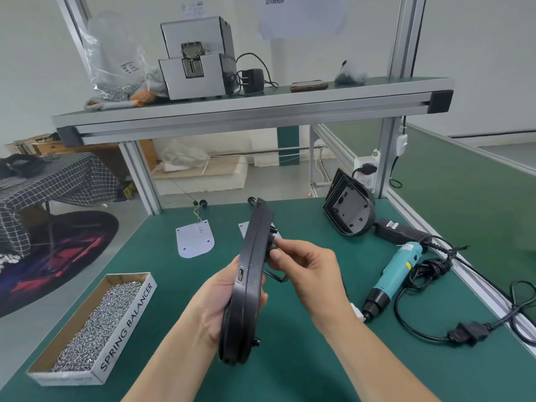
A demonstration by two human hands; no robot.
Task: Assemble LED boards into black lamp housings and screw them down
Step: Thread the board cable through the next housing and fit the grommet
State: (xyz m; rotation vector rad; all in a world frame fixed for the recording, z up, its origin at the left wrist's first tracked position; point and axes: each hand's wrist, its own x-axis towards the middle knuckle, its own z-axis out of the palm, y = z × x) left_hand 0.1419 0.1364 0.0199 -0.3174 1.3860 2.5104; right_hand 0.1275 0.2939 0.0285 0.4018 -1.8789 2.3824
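Above the green worktop (162,256) both hands are busy. The left hand (216,306) wraps its fingers round the lower edge of a black plastic lamp housing (251,285), held up edge-on. The right hand (307,268) curls in and pinches a small black fitting (272,242) on the housing's far face, with a thin dark cable (274,276) looping out just below. Whether a board already sits inside, I can't tell, because the open side faces away.

Early going, by my reckoning. One flat white LED board (195,237), coloured wires attached, lies bare on the worktop beyond the hands. A second white board (243,227) peeks out from behind the housing. The teal electric screwdriver (394,280) lies on its side to the right, in nobody's grip, so the screwing down looks yet to come. More black housings (348,210) lean stacked by the right post, the open face showing no white board.

Left of the hands sits an open cardboard box of silver screws (95,323), near at reach. The screwdriver's black cord (429,271) is bunched beside it and could snag on pickup. Up on the shelf (290,105) stand two grey metal machines (197,65).
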